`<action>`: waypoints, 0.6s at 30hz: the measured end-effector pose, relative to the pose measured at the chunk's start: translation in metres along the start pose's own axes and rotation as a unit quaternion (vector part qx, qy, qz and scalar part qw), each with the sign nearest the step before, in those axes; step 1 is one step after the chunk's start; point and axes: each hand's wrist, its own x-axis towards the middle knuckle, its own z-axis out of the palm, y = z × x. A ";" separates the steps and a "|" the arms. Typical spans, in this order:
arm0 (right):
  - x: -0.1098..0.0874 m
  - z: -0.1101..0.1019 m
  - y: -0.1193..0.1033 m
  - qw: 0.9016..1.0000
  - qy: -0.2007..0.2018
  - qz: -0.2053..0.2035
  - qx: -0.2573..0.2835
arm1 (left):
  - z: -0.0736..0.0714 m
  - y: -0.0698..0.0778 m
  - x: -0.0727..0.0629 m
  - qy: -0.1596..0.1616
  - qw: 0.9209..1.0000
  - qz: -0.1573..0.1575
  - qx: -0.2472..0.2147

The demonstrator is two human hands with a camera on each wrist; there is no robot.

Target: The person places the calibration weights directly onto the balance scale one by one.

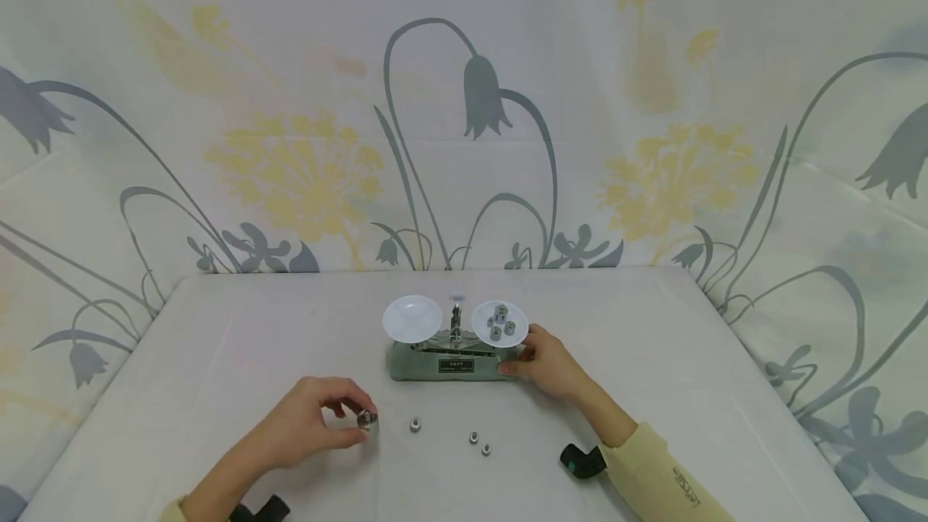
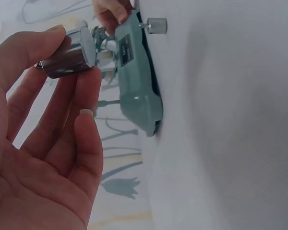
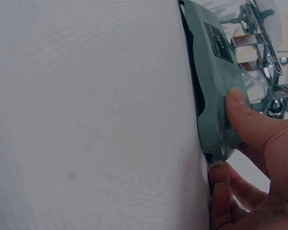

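Observation:
A balance scale with a green base (image 1: 416, 366) stands at the table's middle. My left hand (image 1: 312, 425) pinches a shiny cylindrical metal weight (image 2: 69, 55) between thumb and fingers, left of and nearer than the scale. With my right hand (image 1: 548, 365) I grip the right end of the base; the thumb (image 3: 240, 108) lies on its front and the fingers curl round the end. Several metal weights (image 1: 501, 313) stand on the white right pan (image 1: 519, 317). The left pan (image 1: 412, 318) holds nothing.
In front of the scale, one weight (image 1: 416, 424) stands near my left hand. Two smaller weights (image 1: 474, 437) stand further right. A white cloth (image 1: 304, 329) covers the table, and a flower-patterned curtain (image 1: 326, 63) hangs behind it.

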 end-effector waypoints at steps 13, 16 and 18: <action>0.000 -0.001 0.000 1.000 0.000 -0.013 0.003 | -0.016 0.011 0.012 0.053 0.997 0.034 0.052; 0.000 -0.001 0.000 1.000 -0.001 -0.013 0.000 | -0.020 0.015 0.015 0.061 0.996 0.032 0.063; 0.000 -0.001 0.000 1.000 -0.002 -0.014 -0.001 | -0.023 0.017 0.016 0.069 0.995 0.036 0.068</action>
